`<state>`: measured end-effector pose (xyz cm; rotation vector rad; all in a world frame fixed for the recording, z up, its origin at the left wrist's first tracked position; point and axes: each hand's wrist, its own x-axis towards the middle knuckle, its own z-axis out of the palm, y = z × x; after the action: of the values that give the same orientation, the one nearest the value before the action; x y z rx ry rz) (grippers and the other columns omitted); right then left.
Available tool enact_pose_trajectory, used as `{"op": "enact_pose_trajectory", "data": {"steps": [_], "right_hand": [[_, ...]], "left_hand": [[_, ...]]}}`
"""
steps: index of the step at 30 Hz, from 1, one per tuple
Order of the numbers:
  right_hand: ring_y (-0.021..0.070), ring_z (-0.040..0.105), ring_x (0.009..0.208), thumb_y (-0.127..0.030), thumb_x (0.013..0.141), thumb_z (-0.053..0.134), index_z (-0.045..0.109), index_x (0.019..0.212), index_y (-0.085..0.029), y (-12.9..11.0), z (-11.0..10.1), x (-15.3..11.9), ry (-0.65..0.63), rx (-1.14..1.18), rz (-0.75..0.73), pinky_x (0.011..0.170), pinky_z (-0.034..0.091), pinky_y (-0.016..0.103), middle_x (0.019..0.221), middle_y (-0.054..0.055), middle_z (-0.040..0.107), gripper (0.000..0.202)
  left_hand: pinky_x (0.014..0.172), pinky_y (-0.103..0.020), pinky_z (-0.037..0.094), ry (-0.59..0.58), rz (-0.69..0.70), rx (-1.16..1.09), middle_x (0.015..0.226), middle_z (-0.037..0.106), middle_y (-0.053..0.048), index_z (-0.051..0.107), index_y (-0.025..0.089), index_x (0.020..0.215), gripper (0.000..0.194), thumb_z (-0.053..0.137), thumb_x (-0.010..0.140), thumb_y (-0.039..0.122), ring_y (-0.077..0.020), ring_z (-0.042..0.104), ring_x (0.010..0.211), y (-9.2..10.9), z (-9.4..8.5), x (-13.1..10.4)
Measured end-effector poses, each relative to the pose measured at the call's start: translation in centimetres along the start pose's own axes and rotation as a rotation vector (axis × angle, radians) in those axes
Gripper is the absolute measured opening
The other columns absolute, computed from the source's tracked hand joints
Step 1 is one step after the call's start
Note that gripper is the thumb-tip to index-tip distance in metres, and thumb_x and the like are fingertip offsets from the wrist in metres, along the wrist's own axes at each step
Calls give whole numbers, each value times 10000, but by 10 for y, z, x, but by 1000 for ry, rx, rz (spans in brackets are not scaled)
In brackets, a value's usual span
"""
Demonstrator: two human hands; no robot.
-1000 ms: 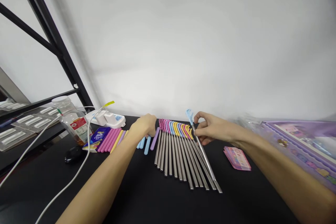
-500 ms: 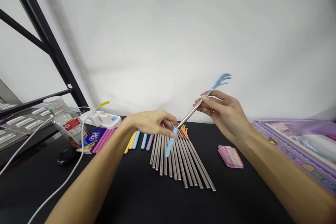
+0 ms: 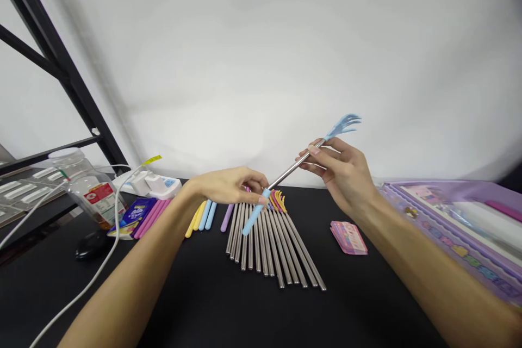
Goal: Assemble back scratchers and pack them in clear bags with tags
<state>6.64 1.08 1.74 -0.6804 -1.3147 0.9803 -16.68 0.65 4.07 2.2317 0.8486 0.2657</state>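
A back scratcher (image 3: 290, 169) with a metal rod, a light-blue claw head and a light-blue handle slants up to the right between my hands. My right hand (image 3: 345, 168) pinches the rod just below the claw. My left hand (image 3: 234, 186) grips the blue handle near its joint with the rod; some of its fingers are hidden behind. Beneath lies a fan of metal rods (image 3: 281, 253) with coloured claw heads (image 3: 278, 201) at the far end. Left of them are loose handles: purple (image 3: 227, 218), blue (image 3: 207, 215), yellow (image 3: 196, 220) and pink (image 3: 153, 218).
Pink cards (image 3: 349, 237) lie on the black table (image 3: 228, 310). At right is a purple patterned box (image 3: 448, 228). On the left are a plastic jar (image 3: 92, 193), a blue packet (image 3: 134, 215), a mouse (image 3: 93, 244), a power strip (image 3: 163, 187) and a white cable (image 3: 87, 288).
The back scratcher tilts flatter, its handle end swinging left and slightly up. One blue handle now lies closer beside the other. The whole view has shifted a little.
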Motion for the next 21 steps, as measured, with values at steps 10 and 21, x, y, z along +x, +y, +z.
{"op": "enact_pose_trajectory", "data": {"steps": [10,21], "right_hand": [[197,679,823,-305,705,802,638,833,-189,-3,-5,3,-40,23,-29,806,557,392,787,32,701,238],[191,688,733,-333,623,857,638,795,-155,2,-10,7,15,-1,61,779,576,379,713,42,710,331]], "left_hand": [[600,-234,397,3,-41,-143,818,627,-31,582,145,932,287,602,870,425,-111,530,674,-4,3,4],[550,-236,434,94,10,-99,811,682,-61,563,147,878,244,592,873,389,-137,623,667,-4,11,11]]}}
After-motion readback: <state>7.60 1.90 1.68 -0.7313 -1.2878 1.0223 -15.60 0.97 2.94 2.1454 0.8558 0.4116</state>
